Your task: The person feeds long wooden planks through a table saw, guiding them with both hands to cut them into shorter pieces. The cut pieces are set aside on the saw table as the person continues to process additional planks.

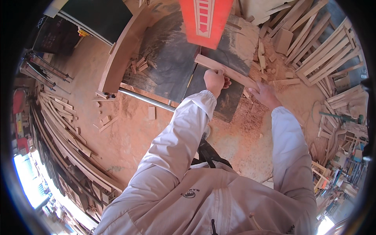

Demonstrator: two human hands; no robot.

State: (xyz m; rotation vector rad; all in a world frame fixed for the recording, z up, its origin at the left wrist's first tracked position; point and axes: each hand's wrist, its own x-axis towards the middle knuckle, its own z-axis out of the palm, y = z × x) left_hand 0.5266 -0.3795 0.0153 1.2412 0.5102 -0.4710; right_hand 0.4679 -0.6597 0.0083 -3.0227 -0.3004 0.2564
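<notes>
Head view: a wooden strip (238,77) lies aslant on the dark worktop (160,49), its far end just beside the near edge of the red guard (207,25). It looks light for its length, stiff and dry, with squared edges that should grip well but might splinter. The left hand (215,81) is curled narrow on its middle, near the guard; the right hand (267,96) holds the end farthest from the guard, probably the safest place to take hold. Left of the guard stands a curved wooden piece (124,49); well right of it, timber lengths (327,53) lean stacked.
</notes>
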